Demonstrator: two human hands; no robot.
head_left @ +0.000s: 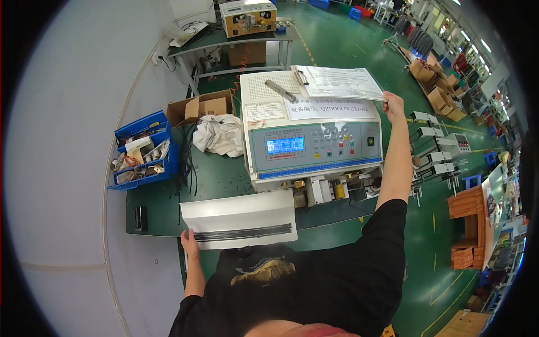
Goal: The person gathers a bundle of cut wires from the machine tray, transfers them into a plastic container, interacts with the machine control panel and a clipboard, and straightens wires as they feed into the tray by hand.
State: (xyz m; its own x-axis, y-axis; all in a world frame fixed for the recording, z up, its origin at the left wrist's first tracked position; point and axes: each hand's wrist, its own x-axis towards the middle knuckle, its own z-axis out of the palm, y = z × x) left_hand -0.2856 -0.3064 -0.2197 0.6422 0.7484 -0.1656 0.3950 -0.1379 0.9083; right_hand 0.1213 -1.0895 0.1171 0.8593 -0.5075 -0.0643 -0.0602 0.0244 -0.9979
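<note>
At the left end of a white metal tray, my left hand is closed at the ends of a bundle of thin black wires. Whether its fingers also press on the tray's edge cannot be made out. The wires lie lengthwise along the tray's near side. My right hand pinches the right corner of a clipboard with printed papers, which rests on top of a wire-cutting machine. A lit blue display and rows of buttons show on the machine's front.
Left of the machine are a white cloth, a cardboard box and a blue parts bin full of tools. A grey metal bar lies on the machine's top. Metal stands are on the right; another machine is behind.
</note>
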